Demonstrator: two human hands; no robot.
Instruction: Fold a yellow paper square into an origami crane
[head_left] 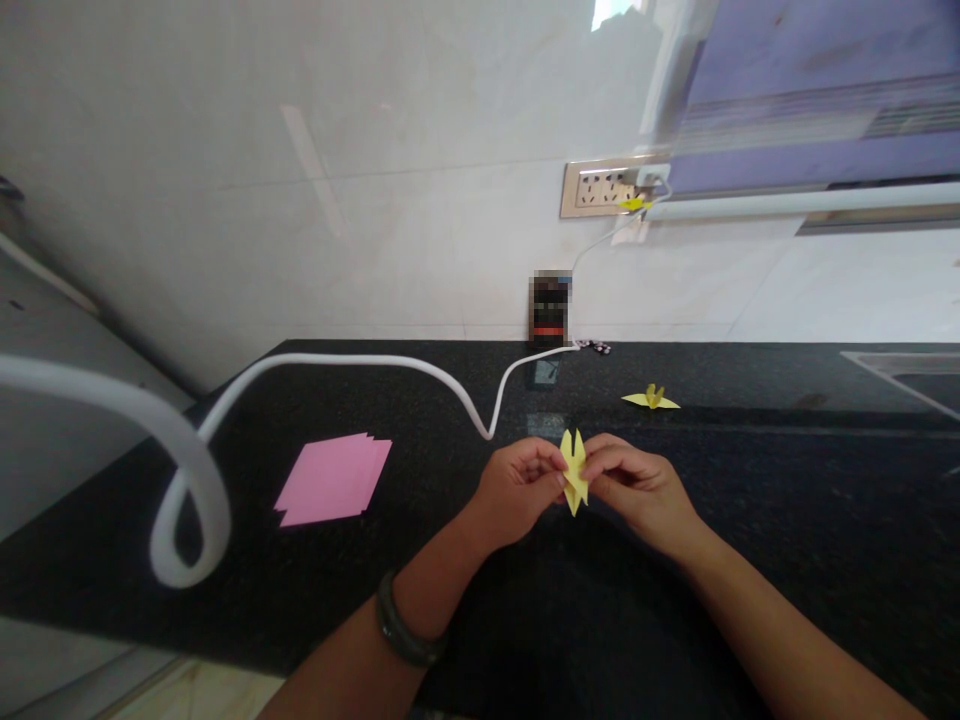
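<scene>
Between my two hands is a yellow folded paper piece (574, 475), with two points standing upward and pointed ends below. My left hand (525, 485) pinches its left side with thumb and fingers. From the right, my right hand (634, 488) pinches the opposite side. The piece is held above the black countertop (480, 620). Beyond my right hand, a finished-looking yellow paper crane (651, 399) rests on the counter with its wings spread. Off to the left lies a loose stack of pink paper squares (334, 480).
A white cable (360, 358) loops from the left foreground across the counter to a dark, pixelated device (550, 308) against the wall. Above it is a wall socket (600, 188) with a plug and something yellow. A sink edge (900, 380) appears at far right.
</scene>
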